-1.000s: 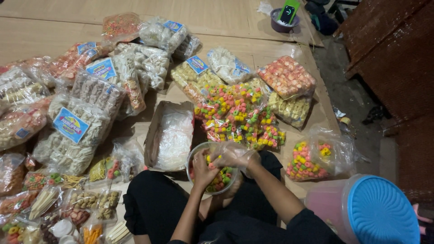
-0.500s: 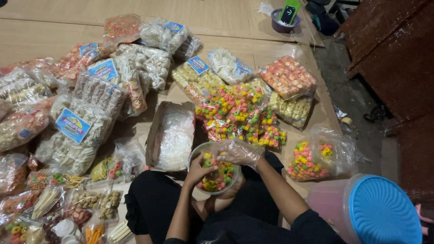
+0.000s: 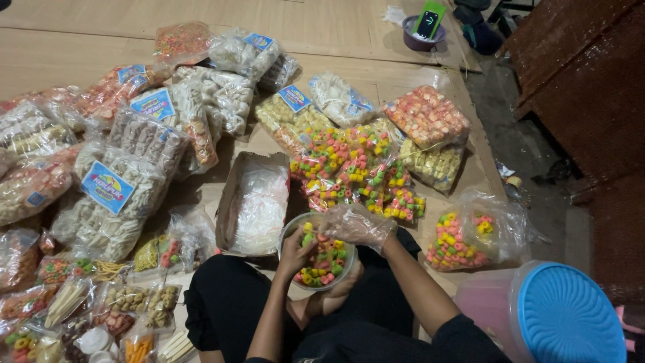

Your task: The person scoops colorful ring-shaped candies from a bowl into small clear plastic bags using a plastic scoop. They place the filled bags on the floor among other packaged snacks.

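Left hand [image 3: 294, 254]: fingers curled on the rim of the clear bowl [image 3: 318, 250], lower centre of the frame.
Right hand [image 3: 359, 225]: in a plastic glove, pinching coloured ring snacks [image 3: 321, 259].
Around: open cardboard box [image 3: 252, 202] just left; blue-lidded bucket [image 3: 557, 316] lower right.

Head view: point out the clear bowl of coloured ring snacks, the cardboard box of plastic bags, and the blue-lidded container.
clear bowl [image 3: 287, 232], head view, on its left rim.
cardboard box [image 3: 227, 202], head view, on its left wall.
blue-lidded container [image 3: 571, 316], head view, on the middle of the blue lid.
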